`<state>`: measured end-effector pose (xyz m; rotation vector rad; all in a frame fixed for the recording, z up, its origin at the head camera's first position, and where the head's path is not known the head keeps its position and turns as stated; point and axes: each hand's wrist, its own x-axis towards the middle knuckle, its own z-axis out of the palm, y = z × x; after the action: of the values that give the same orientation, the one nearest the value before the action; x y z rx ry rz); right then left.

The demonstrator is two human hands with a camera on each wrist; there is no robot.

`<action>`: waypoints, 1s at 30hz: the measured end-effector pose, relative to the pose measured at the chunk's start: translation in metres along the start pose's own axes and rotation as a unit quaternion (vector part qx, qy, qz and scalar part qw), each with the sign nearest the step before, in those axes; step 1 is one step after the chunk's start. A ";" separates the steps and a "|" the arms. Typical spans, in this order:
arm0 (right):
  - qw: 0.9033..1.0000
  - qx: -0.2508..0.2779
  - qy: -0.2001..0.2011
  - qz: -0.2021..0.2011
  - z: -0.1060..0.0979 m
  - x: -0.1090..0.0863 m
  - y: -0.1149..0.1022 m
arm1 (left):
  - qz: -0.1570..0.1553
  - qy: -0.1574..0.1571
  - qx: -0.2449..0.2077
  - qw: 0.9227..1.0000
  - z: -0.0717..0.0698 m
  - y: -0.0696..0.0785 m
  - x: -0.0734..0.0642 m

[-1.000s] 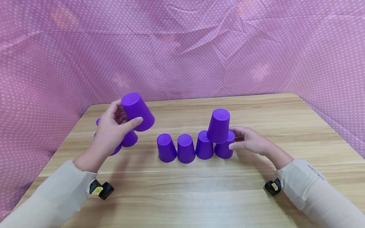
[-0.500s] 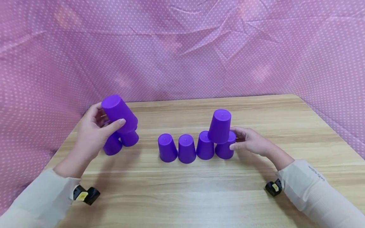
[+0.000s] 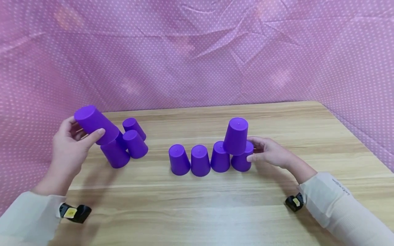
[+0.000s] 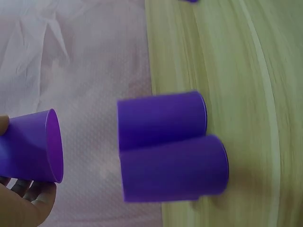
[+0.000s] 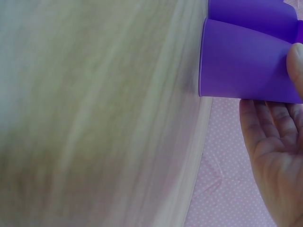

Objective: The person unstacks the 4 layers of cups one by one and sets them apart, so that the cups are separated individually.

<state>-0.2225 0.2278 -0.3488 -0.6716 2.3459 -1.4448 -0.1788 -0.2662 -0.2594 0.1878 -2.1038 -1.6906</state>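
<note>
My left hand (image 3: 69,150) grips an upside-down purple cup (image 3: 95,124), thumb on the near side and fingers behind; the cup leans, its mouth facing down and right. In the left wrist view this held cup (image 4: 26,145) hangs apart from a pair of standing cups (image 4: 173,168). Below it in the head view stands a left cluster of inverted purple cups (image 3: 115,155), one partly hidden. My right hand (image 3: 269,152) holds the end cup (image 3: 242,162) of a row, thumb in front and fingers behind. Another cup (image 3: 236,136) rests across the tops of the row's two right cups.
The row's left part has two inverted cups (image 3: 180,160) side by side, with wood tabletop (image 3: 197,208) in front. A pink dotted cloth (image 3: 197,51) hangs behind and along the sides. Black wrist cameras (image 3: 75,213) hang below both sleeves.
My left hand has moved left with its cup, over the left cluster, whose cups now show more fully. My right hand and the row of cups stay in place.
</note>
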 end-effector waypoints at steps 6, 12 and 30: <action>1.000 0.004 0.000 -0.002 0.000 0.000 0.001 | -0.022 0.032 0.087 0.995 -0.016 -0.010 0.007; 1.000 0.004 0.001 0.001 0.000 -0.001 0.001 | -0.058 0.069 0.185 0.979 -0.029 -0.026 0.014; 1.000 -0.002 -0.001 0.009 0.000 -0.001 0.001 | -0.118 0.033 0.235 0.964 -0.040 -0.082 0.013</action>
<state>-0.2217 0.2289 -0.3496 -0.6516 2.3481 -1.4332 -0.1875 -0.3273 -0.3278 0.6517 -2.4775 -1.2465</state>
